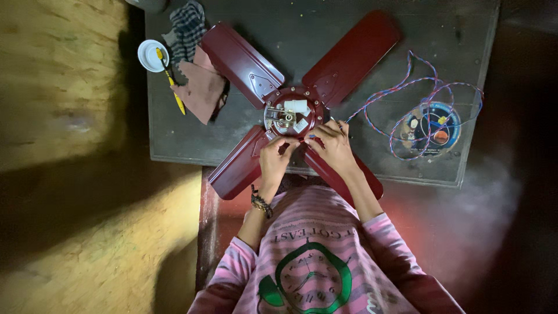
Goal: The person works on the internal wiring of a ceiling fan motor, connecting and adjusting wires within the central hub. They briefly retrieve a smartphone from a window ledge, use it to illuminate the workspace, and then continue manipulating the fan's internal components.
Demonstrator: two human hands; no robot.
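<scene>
Both hands, left hand (pixel 274 160) and right hand (pixel 332 145), fingers pinched on the stiff, probably heavy maroon fan's hub (pixel 289 113), best held there.

A dark grey metal tabletop (pixel 372 157) fills 12 o'clock. Worn yellowish wooden flooring (pixel 64 75) spans 9 o'clock, crossed by 1 broad shadow. At 3 o'clock, dim reddish floor (pixel 465 221) fades into darkness.

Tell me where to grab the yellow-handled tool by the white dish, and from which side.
Grip the yellow-handled tool on the lower half of its handle, coming from the table's left edge. It lies flat, with its upper end resting over the white dish and the cloths close on its right, so the lower left is probably the freest approach.
</scene>
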